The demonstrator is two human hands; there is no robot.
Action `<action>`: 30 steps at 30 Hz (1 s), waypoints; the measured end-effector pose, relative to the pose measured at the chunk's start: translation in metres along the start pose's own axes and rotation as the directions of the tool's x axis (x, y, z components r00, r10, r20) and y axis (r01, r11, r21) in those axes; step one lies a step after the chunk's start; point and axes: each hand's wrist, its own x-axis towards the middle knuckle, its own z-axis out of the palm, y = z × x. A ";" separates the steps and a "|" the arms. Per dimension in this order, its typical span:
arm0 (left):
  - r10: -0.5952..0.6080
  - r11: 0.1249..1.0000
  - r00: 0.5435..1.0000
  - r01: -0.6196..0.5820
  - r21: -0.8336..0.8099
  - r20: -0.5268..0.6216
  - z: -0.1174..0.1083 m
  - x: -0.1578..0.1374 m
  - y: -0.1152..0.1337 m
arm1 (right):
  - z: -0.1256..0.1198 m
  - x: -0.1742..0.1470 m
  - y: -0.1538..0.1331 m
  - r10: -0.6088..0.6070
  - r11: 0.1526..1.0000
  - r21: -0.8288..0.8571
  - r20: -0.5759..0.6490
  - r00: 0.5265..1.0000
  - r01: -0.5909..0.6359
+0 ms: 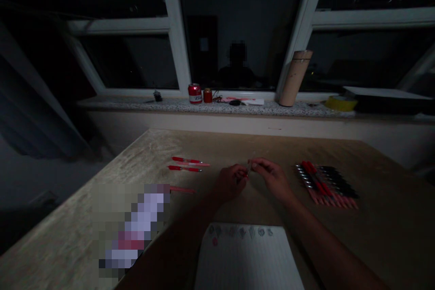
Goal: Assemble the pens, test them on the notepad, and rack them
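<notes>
Above the middle of the table, my left hand (228, 184) is closed around a red pen (245, 174), most of it hidden by the fingers. Close by, my right hand (273, 177) pinches the pen's pale upper end between thumb and fingertips. In the dim light I cannot make out whether the pen is in one piece. Just below my hands lies a lined notepad (249, 260) with small dark scribbles and one red scribble along its top. Left of my hands are several red pens (185, 169) and pink ones.
To the right, black pens (338, 179) and red pens (316, 176) lie in a row over pink pencil-like sticks. A pixelated patch (142, 222) covers something at left. On the windowsill stand a red can (195, 94), a tan flask (295, 79) and yellow tape (340, 103).
</notes>
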 end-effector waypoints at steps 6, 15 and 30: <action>-0.017 1.000 1.000 0.017 -0.002 0.005 0.000 0.000 0.000 | 0.003 -0.001 0.001 0.020 1.000 0.023 -0.004 1.000 -0.020; -0.004 1.000 1.000 0.004 -0.006 0.004 0.000 0.000 0.000 | 0.001 -0.001 0.004 0.003 1.000 -0.014 0.010 1.000 -0.002; -0.017 1.000 1.000 0.016 0.002 0.006 0.000 0.000 -0.002 | 0.003 -0.003 0.000 0.012 1.000 0.004 0.014 1.000 -0.012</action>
